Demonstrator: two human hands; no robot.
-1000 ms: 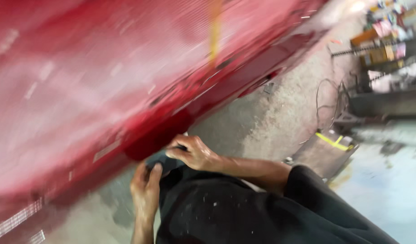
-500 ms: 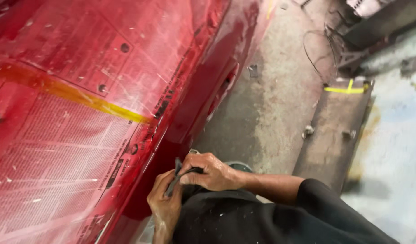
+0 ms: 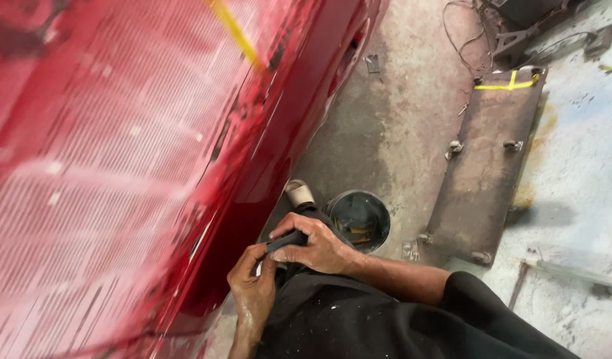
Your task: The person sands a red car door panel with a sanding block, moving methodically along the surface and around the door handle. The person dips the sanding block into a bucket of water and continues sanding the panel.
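Head view, hands: the right hand (image 3: pixel 319 247) and the left hand (image 3: pixel 253 287) meet low in the picture, at about 6 o'clock from the centre, over the person's dark-clothed knee.
Right hand: its fingers are curled shut around a small dark block (image 3: pixel 286 240), which looks like a sanding pad, though its kind cannot be told for sure.
Left hand: it sits at 7 o'clock from the right hand, fingers bent, their tips touching the near end of the dark block; it pinches that end.
Dark block: held between both hands, just beside the lower edge of the red car body (image 3: pixel 120 166).
Red car body: it fills the picture from 7 o'clock round to 12 o'clock, glossy and blurred, with a yellow strip (image 3: pixel 236 30) running across it near 12 o'clock.
Round tin (image 3: pixel 360 219): on the concrete floor (image 3: pixel 386 119), at 2 o'clock from the right hand, near it but not touching; its contents are dark.
Shoe (image 3: pixel 299 194): a pale toe, at 10 o'clock from the tin, just beside it.
Metal plate (image 3: pixel 489 166): rusty, flat on the floor at 3 o'clock, with yellow tape at its far end.
Cables (image 3: pixel 462 33): lying loose at 1 o'clock.
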